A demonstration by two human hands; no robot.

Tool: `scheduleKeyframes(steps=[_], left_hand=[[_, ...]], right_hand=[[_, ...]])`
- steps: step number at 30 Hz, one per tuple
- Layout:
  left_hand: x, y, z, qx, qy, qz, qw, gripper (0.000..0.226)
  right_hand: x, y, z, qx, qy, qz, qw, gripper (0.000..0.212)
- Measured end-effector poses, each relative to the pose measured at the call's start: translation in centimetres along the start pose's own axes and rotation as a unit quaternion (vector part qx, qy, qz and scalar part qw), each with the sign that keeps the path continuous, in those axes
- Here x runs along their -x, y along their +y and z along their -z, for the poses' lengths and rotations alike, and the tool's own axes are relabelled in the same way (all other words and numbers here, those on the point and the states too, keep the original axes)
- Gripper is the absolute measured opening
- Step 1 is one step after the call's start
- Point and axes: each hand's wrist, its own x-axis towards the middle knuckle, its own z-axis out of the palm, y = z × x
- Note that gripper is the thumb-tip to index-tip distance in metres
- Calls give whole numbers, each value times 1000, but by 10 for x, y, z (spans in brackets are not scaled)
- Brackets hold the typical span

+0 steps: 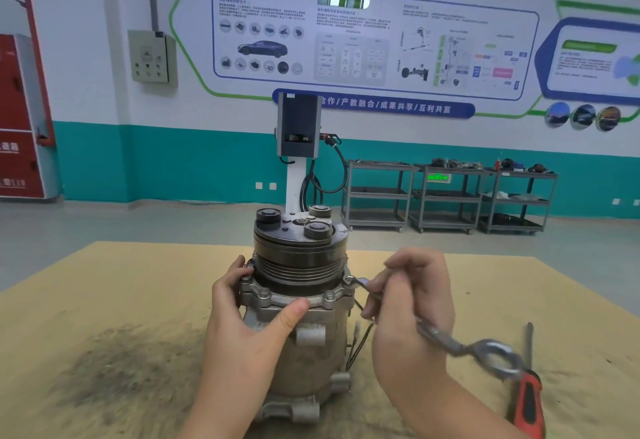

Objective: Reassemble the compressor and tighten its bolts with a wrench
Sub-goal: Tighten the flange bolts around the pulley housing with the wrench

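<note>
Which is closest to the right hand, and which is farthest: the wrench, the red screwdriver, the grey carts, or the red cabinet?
From the right hand, in the head view:
1. Wrench: held in that hand, its far end at the compressor.
2. Red screwdriver: on the table, just right of the hand.
3. Grey carts: across the floor by the back wall.
4. Red cabinet: far left, against the wall.

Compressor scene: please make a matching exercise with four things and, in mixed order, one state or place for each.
Things:
1. left hand
2. right hand
3. compressor
4. screwdriver

States:
A. lies on the table, red handle
B. stands upright on the table
C. holds the wrench
D. grips the compressor body

Pairs: 1-D, 2-C, 3-B, 4-A
</note>
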Motion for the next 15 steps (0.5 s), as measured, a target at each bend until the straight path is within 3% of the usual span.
scheduleKeyframes(steps=[4,7,10,12,15], left_hand=[[-2,-3,-2,-10,6,-7,1000,60],[-3,-6,0,-14,3,-11,1000,60],[-3,-8,3,-2,-3,-11,1000,62],[-3,-7,4,7,-10,-8,1000,59],[-1,-5,5,11,-16,-3,1000,61]], right_hand=[[-4,-13,1,95,-83,29,992,16],[-21,-16,8,-17,-28,-51,998,24],[-41,-11,16,-157,58,-201,965,26],[-47,-3,19,-194,79,-268,940,23],[-46,7,18,-198,82,-298,930,21]])
